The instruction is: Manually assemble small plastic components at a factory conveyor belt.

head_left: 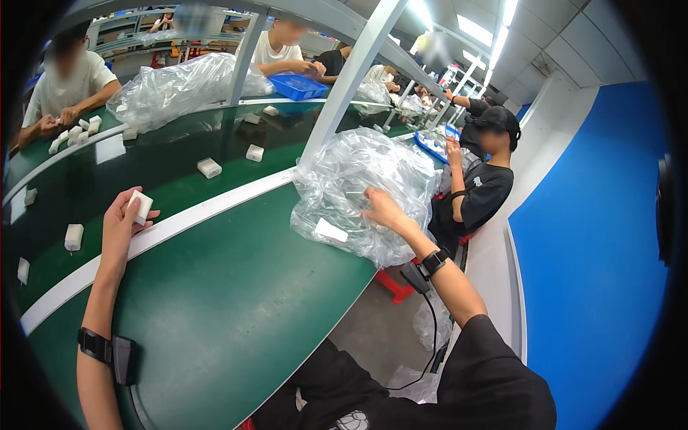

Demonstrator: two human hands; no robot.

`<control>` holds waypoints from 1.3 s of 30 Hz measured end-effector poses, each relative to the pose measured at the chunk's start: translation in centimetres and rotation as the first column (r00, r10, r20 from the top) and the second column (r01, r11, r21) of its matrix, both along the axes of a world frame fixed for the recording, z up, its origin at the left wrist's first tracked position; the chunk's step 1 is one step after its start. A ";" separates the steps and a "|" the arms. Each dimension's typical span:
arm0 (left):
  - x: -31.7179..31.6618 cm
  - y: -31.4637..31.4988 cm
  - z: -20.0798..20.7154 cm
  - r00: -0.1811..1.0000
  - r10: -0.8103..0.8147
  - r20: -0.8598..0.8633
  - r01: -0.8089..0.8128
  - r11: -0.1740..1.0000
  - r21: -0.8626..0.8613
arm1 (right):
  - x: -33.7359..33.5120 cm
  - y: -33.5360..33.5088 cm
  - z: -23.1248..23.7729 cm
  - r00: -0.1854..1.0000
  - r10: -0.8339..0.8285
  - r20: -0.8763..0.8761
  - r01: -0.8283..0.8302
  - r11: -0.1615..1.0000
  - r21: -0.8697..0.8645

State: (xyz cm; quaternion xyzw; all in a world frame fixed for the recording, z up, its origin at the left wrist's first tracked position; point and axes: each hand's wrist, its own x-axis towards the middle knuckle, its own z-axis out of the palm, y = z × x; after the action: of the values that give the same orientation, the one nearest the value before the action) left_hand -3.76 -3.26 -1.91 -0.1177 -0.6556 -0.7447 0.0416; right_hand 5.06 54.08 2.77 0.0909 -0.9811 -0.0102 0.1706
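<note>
My left hand reaches over the white rail at the edge of the conveyor belt, its fingers closed round a small white plastic block with rounded edges. At the large clear plastic bag, my right hand has thumb and fingers apart, and no item shows between them. Folds of the bag lie right beside the fingertips, perhaps touching them. A white piece lies at the near side of the bag. What else the bag holds is hard to make out.
Several similar white blocks lie on the dark green belt. A grey metal post rises behind the bag from the white rail. A person in black sits at right; others work across the belt near a blue tray.
</note>
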 end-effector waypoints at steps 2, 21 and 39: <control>-0.4 -0.4 -0.3 1.000 -0.019 0.014 0.020 1.000 -0.022 | -1.0 -0.5 0.3 0.994 -0.096 0.051 0.094 0.995 0.035; 0.5 -0.1 0.5 0.998 0.054 0.025 -0.054 0.998 -0.022 | -10.5 -33.1 -2.7 0.628 0.773 0.094 0.220 -0.060 -0.974; 1.1 0.0 1.8 0.986 0.152 0.067 -0.152 0.988 -0.013 | -13.1 -37.2 -3.2 0.496 0.855 -0.151 0.009 -0.179 -0.984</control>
State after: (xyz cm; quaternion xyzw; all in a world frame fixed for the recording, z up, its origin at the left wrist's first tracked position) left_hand -2.63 -3.24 -0.15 -0.0423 -0.6667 -0.7403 0.0755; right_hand -8.08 16.89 -0.48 0.3155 -0.5694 0.7420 -0.1599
